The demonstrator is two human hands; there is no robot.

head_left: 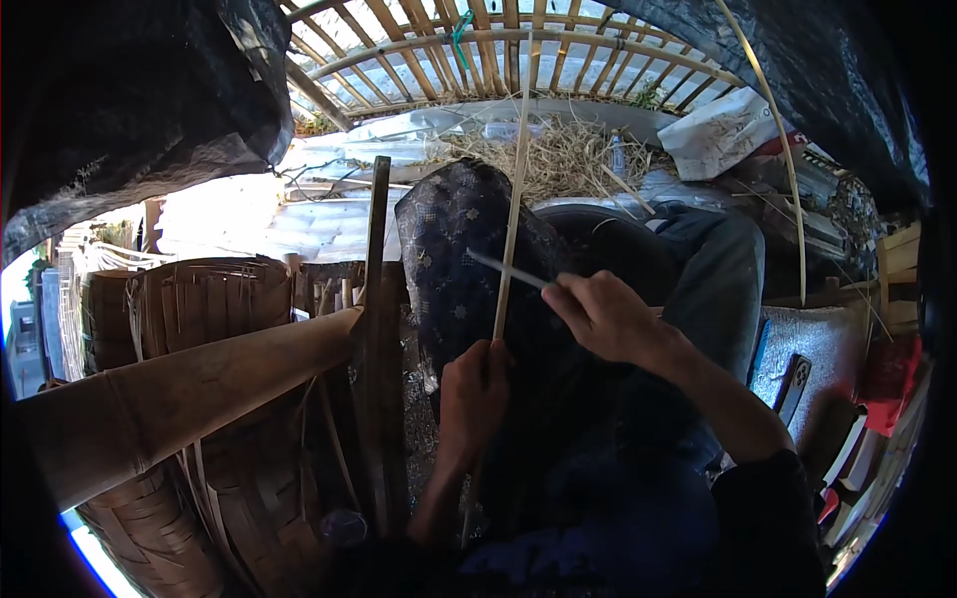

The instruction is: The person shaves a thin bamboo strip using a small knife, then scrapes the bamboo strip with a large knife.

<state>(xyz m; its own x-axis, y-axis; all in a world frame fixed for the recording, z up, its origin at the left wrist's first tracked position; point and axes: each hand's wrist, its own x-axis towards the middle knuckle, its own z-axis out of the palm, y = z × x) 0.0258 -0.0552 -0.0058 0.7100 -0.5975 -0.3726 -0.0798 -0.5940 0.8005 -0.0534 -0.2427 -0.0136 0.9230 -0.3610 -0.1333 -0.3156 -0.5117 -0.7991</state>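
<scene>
My left hand [473, 394] is closed around the lower part of a long, thin bamboo strip [516, 189], which rises away from me toward the slatted fence. In my right hand [608, 317] is a knife, gripped by its handle, which my fingers hide. The knife's blade [493, 265] points left and crosses the strip a little above my left hand. Whether the edge cuts into the strip I cannot tell. Beneath the strip, a dark patterned cloth [461, 249] covers my knee.
A thick bamboo pole [199, 394] juts in from the left, beside an upright wooden post [376, 299]. Woven bamboo baskets [214, 309] stand behind it. Wood shavings [568, 159] lie ahead, before a bamboo slat fence [498, 50]. Black plastic sheeting [130, 100] hangs at upper left.
</scene>
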